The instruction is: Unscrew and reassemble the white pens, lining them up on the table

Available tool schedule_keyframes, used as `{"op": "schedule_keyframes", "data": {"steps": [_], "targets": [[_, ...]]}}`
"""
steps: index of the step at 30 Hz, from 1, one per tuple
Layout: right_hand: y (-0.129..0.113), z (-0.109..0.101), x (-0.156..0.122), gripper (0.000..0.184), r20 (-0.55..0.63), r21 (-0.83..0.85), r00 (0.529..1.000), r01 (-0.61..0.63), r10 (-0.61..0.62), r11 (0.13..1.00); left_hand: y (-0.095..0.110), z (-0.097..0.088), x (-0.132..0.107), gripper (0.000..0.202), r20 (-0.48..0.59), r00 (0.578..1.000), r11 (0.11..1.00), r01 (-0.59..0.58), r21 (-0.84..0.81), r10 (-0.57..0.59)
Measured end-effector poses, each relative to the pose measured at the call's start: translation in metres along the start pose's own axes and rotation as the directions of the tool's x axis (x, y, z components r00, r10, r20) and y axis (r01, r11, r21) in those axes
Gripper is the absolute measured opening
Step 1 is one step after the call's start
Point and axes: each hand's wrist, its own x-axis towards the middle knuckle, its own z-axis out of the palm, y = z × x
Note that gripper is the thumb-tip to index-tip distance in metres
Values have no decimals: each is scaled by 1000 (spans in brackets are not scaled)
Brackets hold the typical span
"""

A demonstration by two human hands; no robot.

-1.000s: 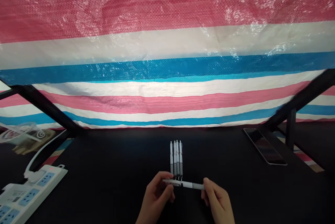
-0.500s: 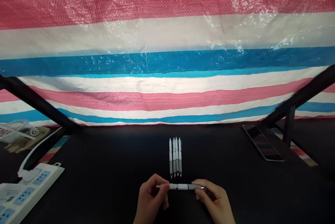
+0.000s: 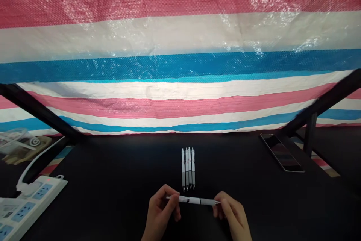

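Note:
A white pen (image 3: 191, 200) with a grey grip is held level, slightly tilted down to the right, above the black table. My left hand (image 3: 162, 209) is closed on its push-button end, thumb and forefinger pinching the white barrel. At the other end, my right hand (image 3: 232, 212) is closed with its fingertips on the metal point. Just beyond the hands, several similar pens (image 3: 188, 169) lie side by side, tips toward me.
A smartphone (image 3: 282, 153) lies on the black table (image 3: 118, 181) at the right. At the left is a white power strip (image 3: 36, 205) with a plugged-in cable. Dark frame bars (image 3: 42, 109) slope along both sides. Behind hangs a striped plastic sheet (image 3: 180, 62); a clear container (image 3: 19, 141) is far left.
My right hand has slid outward along the pen to its point, so the whole grey grip now shows. The left hand keeps its pinch. The view has shifted slightly.

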Motion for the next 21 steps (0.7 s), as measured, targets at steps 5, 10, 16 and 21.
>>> {"op": "schedule_keyframes", "data": {"steps": [5,10,16,21], "targets": [[3,1,1,37,-12,-48,999,43,-44,998,1,-1,-1,31,18,1000,1000,-13,14,12],[3,1,-1,48,24,-59,999,32,-31,998,1,-3,-1,30,39,999,1000,-21,17,20],[4,2,-3,38,-26,-47,1000,9,-10,999,-2,-3,0,31,13,1000,1000,-29,5,29],[2,3,-3,35,-44,-35,999,7,-8,999,-3,-5,-1,30,3,999,999,-34,7,34]]}}
